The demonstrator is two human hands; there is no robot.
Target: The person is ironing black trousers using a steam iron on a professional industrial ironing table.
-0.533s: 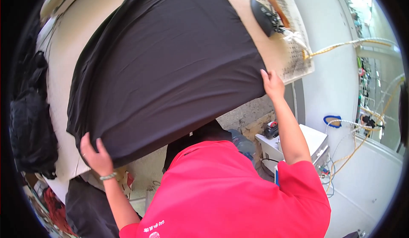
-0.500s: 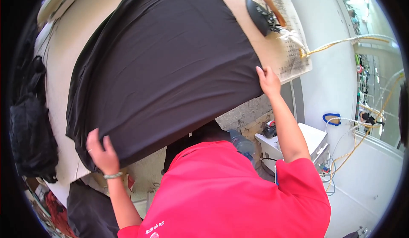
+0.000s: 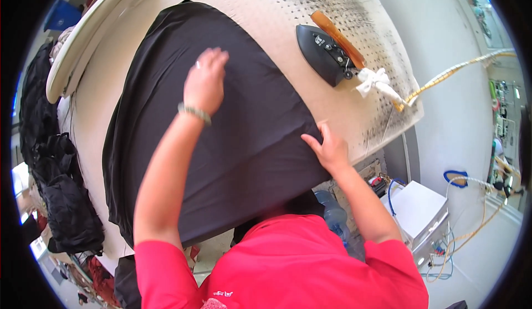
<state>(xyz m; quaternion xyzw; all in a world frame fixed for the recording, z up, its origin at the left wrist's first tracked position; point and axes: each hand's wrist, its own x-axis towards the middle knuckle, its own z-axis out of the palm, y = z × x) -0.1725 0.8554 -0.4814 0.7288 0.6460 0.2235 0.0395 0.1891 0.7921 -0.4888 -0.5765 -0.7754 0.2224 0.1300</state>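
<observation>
A large black cloth (image 3: 249, 126) lies spread over the pale padded ironing table (image 3: 366, 115), with folds gathered along its left side. My left hand (image 3: 205, 85) is over the upper middle of the cloth, fingers stretched out and a little blurred; nothing is in it. At the cloth's right edge, my right hand (image 3: 331, 151) has its thumb over the fabric and holds that edge; some of its fingers are hidden. A black iron (image 3: 324, 54) with a brown handle rests on the table beyond my right hand.
A white knotted rag (image 3: 377, 82) and a yellowish hose (image 3: 438, 85) are behind the iron. On the left stands a padded pressing arm (image 3: 69, 68), with black garments (image 3: 69, 209) hanging below it. A white box (image 3: 415, 209) with cables sits at the lower right.
My left hand has gone from the cloth's near-left corner up to its upper middle. My right hand stays at the right edge. The view has shifted, showing the cloth's far end.
</observation>
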